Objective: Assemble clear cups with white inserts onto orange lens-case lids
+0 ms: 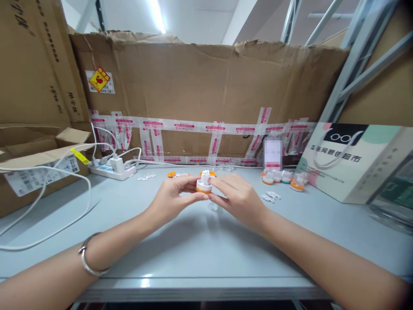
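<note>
Above the middle of the table, a small round contact lens washer (204,187), white with an orange base and a white lens basket (205,176) upright on top, is held between both hands. My left hand (176,191) pinches its left side, thumb low and fingers behind. From the right, my right hand (237,193) closes on it with thumb and fingertips. A clear round part (213,206) shows just below my right fingertips; whether it touches the table I cannot tell. Behind the hands lie orange rings (172,175) and several clear cups (226,166).
Several finished-looking washers (297,183) stand at the right beside white lens baskets (271,196) and a paper bag (342,159). Small clear discs (146,176) lie at left, near a power strip (112,168) with white cables and an open carton (38,168). Cardboard (206,86) walls the back.
</note>
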Demonstrator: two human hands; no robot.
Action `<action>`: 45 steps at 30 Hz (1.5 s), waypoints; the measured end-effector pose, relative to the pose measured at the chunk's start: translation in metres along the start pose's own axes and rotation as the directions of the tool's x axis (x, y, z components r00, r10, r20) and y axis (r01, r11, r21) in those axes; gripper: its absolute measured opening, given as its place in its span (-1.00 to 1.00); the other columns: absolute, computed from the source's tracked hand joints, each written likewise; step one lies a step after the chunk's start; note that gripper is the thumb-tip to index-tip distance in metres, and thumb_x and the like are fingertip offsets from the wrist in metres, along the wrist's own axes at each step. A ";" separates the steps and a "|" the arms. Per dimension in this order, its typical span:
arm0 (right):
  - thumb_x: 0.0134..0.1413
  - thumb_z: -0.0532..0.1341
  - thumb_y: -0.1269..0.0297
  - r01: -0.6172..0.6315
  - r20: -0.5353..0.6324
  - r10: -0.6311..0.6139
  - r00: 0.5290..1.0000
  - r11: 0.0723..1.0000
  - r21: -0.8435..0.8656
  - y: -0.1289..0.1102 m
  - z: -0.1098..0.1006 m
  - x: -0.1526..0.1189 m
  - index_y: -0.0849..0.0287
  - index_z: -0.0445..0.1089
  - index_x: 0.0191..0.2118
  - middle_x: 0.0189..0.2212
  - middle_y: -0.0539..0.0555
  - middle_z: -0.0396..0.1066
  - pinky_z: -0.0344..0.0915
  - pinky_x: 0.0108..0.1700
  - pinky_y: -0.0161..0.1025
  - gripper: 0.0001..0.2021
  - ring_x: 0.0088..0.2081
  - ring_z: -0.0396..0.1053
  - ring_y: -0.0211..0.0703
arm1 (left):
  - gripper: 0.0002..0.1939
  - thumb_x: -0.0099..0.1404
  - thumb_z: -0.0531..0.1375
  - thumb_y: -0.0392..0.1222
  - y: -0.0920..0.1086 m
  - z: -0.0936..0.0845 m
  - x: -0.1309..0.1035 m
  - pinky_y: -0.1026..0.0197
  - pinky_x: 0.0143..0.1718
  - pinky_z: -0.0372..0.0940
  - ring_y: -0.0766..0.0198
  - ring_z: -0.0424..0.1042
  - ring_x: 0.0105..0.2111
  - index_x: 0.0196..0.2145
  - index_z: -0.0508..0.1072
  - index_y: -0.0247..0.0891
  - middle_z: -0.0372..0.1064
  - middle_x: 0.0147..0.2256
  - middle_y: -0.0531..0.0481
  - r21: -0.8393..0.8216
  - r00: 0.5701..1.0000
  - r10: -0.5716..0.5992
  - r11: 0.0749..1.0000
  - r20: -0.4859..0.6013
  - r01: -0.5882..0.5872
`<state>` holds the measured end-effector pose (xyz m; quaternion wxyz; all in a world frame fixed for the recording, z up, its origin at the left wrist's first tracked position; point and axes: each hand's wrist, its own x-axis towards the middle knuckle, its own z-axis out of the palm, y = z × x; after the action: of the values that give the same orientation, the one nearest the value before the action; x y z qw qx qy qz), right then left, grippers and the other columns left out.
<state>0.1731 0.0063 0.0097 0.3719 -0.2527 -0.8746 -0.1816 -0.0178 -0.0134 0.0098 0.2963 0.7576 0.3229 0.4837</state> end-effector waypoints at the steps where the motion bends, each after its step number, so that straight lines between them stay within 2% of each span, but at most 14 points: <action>1: 0.15 0.08 0.21 0.008 -0.024 -0.008 1.000 1.000 0.003 0.001 -0.001 0.000 0.17 0.37 -0.21 -0.30 0.14 0.49 0.25 -0.25 -0.15 -0.80 -0.27 0.41 -0.07 | -0.63 0.12 0.25 -0.16 0.001 -0.003 0.000 0.17 -0.17 0.40 0.22 0.48 -0.27 -0.08 0.42 -0.25 0.48 -0.23 -0.05 0.056 0.997 0.072 0.996 -0.003 -0.072; 3: 0.16 0.09 0.25 0.024 -0.080 -0.021 0.997 0.999 0.027 0.002 -0.003 0.001 0.15 0.36 -0.17 -0.25 0.13 0.49 0.28 -0.20 -0.15 -0.81 -0.22 0.42 -0.09 | -0.64 0.14 0.24 -0.21 0.004 -0.008 0.000 0.19 -0.17 0.40 0.25 0.48 -0.28 -0.08 0.42 -0.24 0.47 -0.20 -0.07 0.213 0.968 0.249 0.948 -0.036 -0.236; 7: 0.14 0.11 0.29 0.062 -0.128 -0.050 0.991 0.994 0.094 0.003 -0.002 0.001 0.15 0.36 -0.15 -0.26 0.12 0.49 0.32 -0.18 -0.13 -0.82 -0.21 0.42 -0.08 | -0.79 0.17 0.20 -0.28 0.009 -0.016 0.000 0.26 -0.18 0.39 0.29 0.47 -0.27 -0.19 0.45 -0.23 0.49 -0.25 -0.05 0.516 0.823 0.568 0.712 -0.024 -0.476; 13: 0.16 0.07 0.27 0.033 -0.088 -0.017 0.996 0.984 0.174 -0.001 0.002 -0.001 0.12 0.33 -0.09 -0.25 0.12 0.48 0.35 -0.15 -0.08 -0.77 -0.20 0.42 -0.06 | -0.74 0.20 0.17 -0.32 0.005 -0.020 -0.003 0.30 -0.16 0.38 0.31 0.48 -0.25 -0.13 0.39 -0.20 0.48 -0.23 -0.02 0.681 0.686 0.721 0.451 0.104 -0.577; 18: 0.15 0.07 0.32 0.072 -0.102 -0.051 0.993 0.976 0.207 -0.001 0.002 -0.004 0.13 0.31 -0.04 -0.19 0.13 0.47 0.36 -0.15 -0.13 -0.74 -0.17 0.42 -0.08 | -0.71 0.18 0.18 -0.33 0.002 -0.021 -0.007 0.30 -0.18 0.39 0.27 0.48 -0.28 -0.10 0.36 -0.24 0.49 -0.26 -0.05 0.768 0.648 0.736 0.296 0.195 -0.568; 23: 0.09 0.13 0.26 -0.176 -0.003 0.201 0.980 0.866 0.467 -0.009 0.003 -0.002 0.10 0.35 -0.07 -0.16 0.10 0.47 0.35 -0.07 -0.08 -0.74 -0.14 0.42 -0.07 | -0.72 0.22 0.13 -0.32 0.000 -0.022 -0.007 0.29 -0.18 0.39 0.26 0.49 -0.27 -0.09 0.35 -0.22 0.48 -0.24 -0.06 0.805 0.651 0.726 0.239 0.225 -0.544; 25: 0.03 0.19 0.24 -0.320 0.116 0.329 0.937 0.679 0.661 -0.013 0.004 0.001 0.09 0.33 -0.05 -0.12 0.08 0.44 0.34 -0.04 -0.07 -0.68 -0.11 0.41 -0.08 | -0.74 0.22 0.12 -0.32 -0.001 -0.021 -0.005 0.31 -0.17 0.38 0.28 0.48 -0.26 -0.10 0.36 -0.22 0.48 -0.23 -0.05 0.812 0.661 0.722 0.253 0.203 -0.526; 27: -0.04 0.25 0.21 -0.439 0.268 0.413 0.870 0.405 0.802 -0.015 0.006 0.005 0.09 0.33 -0.06 -0.11 0.07 0.44 0.34 -0.03 -0.07 -0.64 -0.10 0.41 -0.10 | -0.75 0.23 0.11 -0.33 -0.003 -0.021 -0.003 0.33 -0.17 0.38 0.30 0.48 -0.25 -0.11 0.36 -0.22 0.48 -0.22 -0.05 0.808 0.679 0.710 0.282 0.188 -0.518; 29: -0.07 0.27 0.17 -0.514 0.392 0.464 0.794 0.169 0.841 -0.016 0.008 0.008 0.11 0.35 -0.11 -0.16 0.07 0.45 0.33 -0.02 -0.07 -0.65 -0.12 0.41 -0.12 | -0.76 0.24 0.11 -0.33 -0.005 -0.019 -0.001 0.32 -0.16 0.37 0.31 0.47 -0.23 -0.12 0.37 -0.22 0.47 -0.20 -0.05 0.779 0.701 0.689 0.333 0.183 -0.531; 31: -0.06 0.26 0.16 -0.550 0.464 0.491 0.738 0.039 0.834 -0.015 0.010 0.010 0.14 0.38 -0.16 -0.19 0.08 0.46 0.28 0.02 -0.09 -0.69 -0.12 0.40 -0.15 | -0.78 0.24 0.12 -0.34 -0.005 -0.016 0.000 0.29 -0.14 0.36 0.31 0.46 -0.21 -0.14 0.38 -0.23 0.47 -0.19 -0.05 0.723 0.742 0.655 0.444 0.141 -0.530; 35: -0.03 0.25 0.16 -0.539 0.495 0.469 0.732 -0.047 0.841 -0.017 0.010 0.009 0.13 0.38 -0.17 -0.16 0.09 0.45 0.24 0.04 -0.11 -0.72 -0.08 0.37 -0.15 | -0.71 0.10 0.28 -0.18 -0.003 -0.007 0.000 0.25 -0.21 0.38 0.30 0.46 -0.30 -0.20 0.40 -0.28 0.48 -0.29 -0.04 0.536 0.900 0.429 0.779 -0.075 -0.326; 37: -0.05 0.26 0.16 -0.528 0.486 0.491 0.723 -0.062 0.847 -0.019 0.010 0.009 0.11 0.36 -0.17 -0.16 0.08 0.46 0.25 0.03 -0.11 -0.71 -0.09 0.38 -0.15 | -0.68 0.05 0.30 -0.11 -0.002 -0.002 -0.001 0.24 -0.25 0.39 0.30 0.45 -0.34 -0.24 0.41 -0.27 0.47 -0.33 -0.02 0.419 0.947 0.281 0.887 -0.154 -0.194; 40: -0.08 0.27 0.16 -0.521 0.469 0.527 0.709 -0.057 0.851 -0.022 0.008 0.010 0.11 0.35 -0.19 -0.17 0.07 0.46 0.24 0.03 -0.11 -0.72 -0.09 0.38 -0.14 | -0.75 0.10 0.26 -0.09 -0.001 0.004 -0.002 0.22 -0.24 0.37 0.30 0.43 -0.34 -0.29 0.42 -0.26 0.45 -0.34 0.00 0.263 0.969 0.140 0.961 -0.206 -0.083; 45: -0.08 0.27 0.15 -0.549 0.436 0.545 0.716 0.055 0.834 -0.021 0.005 0.013 0.15 0.40 -0.28 -0.24 0.06 0.44 0.25 -0.01 -0.17 -0.77 -0.12 0.36 -0.16 | -0.72 0.09 0.27 -0.11 0.002 0.010 -0.003 0.18 -0.18 0.35 0.27 0.43 -0.27 -0.25 0.39 -0.26 0.44 -0.28 -0.03 0.120 0.965 0.017 0.993 -0.262 0.015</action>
<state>0.1502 -0.0041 0.0131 0.4821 -0.2995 -0.6452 0.5115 -0.0095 -0.0186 0.0062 0.2041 0.7035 0.3876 0.5596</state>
